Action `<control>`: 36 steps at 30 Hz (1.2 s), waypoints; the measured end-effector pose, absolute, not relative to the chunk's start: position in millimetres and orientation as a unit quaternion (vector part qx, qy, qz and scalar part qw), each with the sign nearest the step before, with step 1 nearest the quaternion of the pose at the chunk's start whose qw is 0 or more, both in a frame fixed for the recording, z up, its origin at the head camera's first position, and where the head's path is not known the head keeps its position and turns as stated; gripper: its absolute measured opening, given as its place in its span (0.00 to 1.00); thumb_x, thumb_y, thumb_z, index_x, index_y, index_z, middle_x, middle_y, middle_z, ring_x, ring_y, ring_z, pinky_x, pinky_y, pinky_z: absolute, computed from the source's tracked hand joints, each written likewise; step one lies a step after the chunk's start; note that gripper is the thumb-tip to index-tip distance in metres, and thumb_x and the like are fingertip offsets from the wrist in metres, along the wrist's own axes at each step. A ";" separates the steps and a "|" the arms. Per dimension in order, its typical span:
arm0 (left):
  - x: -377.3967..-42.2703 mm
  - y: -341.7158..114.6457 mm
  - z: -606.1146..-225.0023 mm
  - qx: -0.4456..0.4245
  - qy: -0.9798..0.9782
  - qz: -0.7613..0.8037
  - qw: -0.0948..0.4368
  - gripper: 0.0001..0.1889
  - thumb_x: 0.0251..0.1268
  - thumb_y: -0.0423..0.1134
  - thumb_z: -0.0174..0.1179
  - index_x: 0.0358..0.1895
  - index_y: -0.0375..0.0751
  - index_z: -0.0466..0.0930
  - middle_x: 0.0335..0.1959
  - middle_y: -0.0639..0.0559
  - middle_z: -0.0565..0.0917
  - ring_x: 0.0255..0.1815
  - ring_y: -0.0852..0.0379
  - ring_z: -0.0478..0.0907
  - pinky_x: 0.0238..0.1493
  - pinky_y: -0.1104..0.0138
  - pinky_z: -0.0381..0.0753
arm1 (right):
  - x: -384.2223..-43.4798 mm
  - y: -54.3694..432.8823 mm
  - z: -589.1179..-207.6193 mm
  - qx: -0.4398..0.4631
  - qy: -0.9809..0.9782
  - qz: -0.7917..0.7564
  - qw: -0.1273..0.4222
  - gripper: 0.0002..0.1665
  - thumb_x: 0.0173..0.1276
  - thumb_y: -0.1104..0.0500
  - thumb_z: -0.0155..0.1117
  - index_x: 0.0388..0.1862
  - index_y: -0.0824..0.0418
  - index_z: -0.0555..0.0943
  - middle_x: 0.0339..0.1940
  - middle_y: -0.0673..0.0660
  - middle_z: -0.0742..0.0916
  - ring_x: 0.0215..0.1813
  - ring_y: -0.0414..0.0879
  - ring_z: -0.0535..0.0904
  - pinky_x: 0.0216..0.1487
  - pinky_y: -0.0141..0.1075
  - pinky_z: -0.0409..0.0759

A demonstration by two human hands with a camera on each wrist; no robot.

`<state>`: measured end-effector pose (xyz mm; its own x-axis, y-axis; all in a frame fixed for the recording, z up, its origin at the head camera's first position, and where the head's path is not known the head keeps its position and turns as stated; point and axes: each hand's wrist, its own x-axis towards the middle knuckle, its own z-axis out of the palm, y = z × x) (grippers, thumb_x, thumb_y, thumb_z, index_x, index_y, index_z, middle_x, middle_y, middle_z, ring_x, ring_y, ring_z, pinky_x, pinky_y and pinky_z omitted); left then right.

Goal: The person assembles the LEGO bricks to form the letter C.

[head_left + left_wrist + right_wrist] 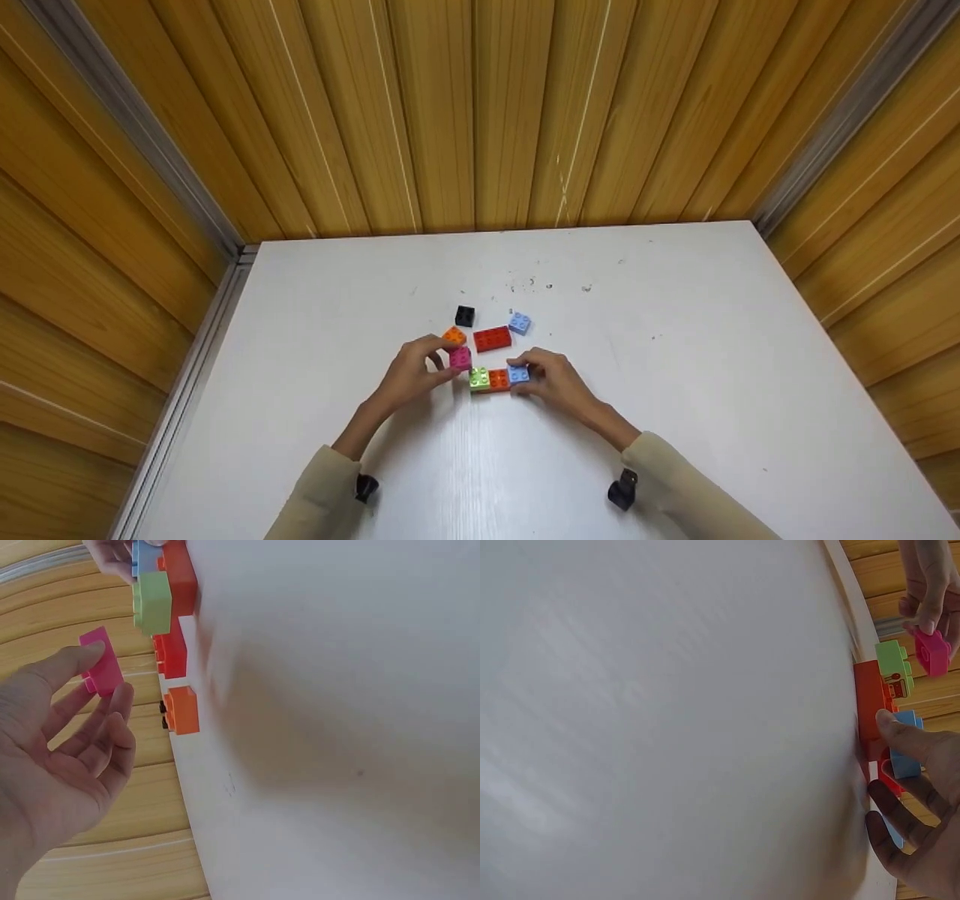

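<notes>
My left hand (411, 369) pinches a pink toy building brick (460, 358) between thumb and fingers. In the left wrist view, this pink brick (107, 664) is held up off the table. Just to its right in the head view lies a long orange-red brick (499, 380), with a light green brick (479, 378) on its left end and a light blue brick (518, 373) on its right end. My right hand (559, 381) grips this joined piece at the blue end. A small printed picture shows on the green brick (892, 667) in the right wrist view.
Behind the hands, loose bricks lie on the white table (675, 390): an orange one (454, 336), a long red one (492, 339), a black one (465, 316) and another light blue one (520, 322). Wood-patterned walls (502, 112) border the table.
</notes>
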<state>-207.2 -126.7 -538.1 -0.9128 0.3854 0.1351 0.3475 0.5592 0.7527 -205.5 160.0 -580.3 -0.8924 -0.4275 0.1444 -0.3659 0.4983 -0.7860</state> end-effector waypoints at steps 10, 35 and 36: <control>-206.6 -110.5 -541.2 0.233 0.878 0.415 0.045 0.19 0.63 0.33 0.71 0.58 0.40 0.85 0.56 0.43 0.86 0.39 0.53 0.83 0.44 0.60 0.85 | -206.8 160.2 -581.8 -0.235 0.861 -0.450 0.027 0.23 0.59 0.61 0.78 0.55 0.61 0.86 0.46 0.55 0.89 0.44 0.42 0.80 0.49 0.33 0.81; -209.3 -102.4 -544.3 0.190 0.900 0.381 0.093 0.19 0.60 0.37 0.74 0.55 0.50 0.89 0.53 0.47 0.87 0.34 0.59 0.79 0.33 0.74 0.77 | -206.9 159.5 -581.0 -0.234 0.861 -0.451 0.022 0.24 0.58 0.62 0.79 0.54 0.61 0.86 0.46 0.55 0.89 0.45 0.44 0.82 0.48 0.32 0.81; -208.8 -102.0 -544.2 0.185 0.903 0.377 0.097 0.19 0.60 0.38 0.74 0.55 0.51 0.89 0.54 0.48 0.87 0.34 0.60 0.78 0.32 0.74 0.77 | -206.1 159.5 -581.3 -0.231 0.862 -0.451 0.026 0.24 0.58 0.62 0.79 0.54 0.61 0.86 0.46 0.55 0.89 0.45 0.43 0.82 0.48 0.32 0.81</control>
<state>-208.8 -102.0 -544.2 -0.9127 0.4070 -0.0363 0.2605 0.6480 0.7157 -206.1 159.5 -581.3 -0.8921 -0.4211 0.1640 -0.3748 0.4867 -0.7891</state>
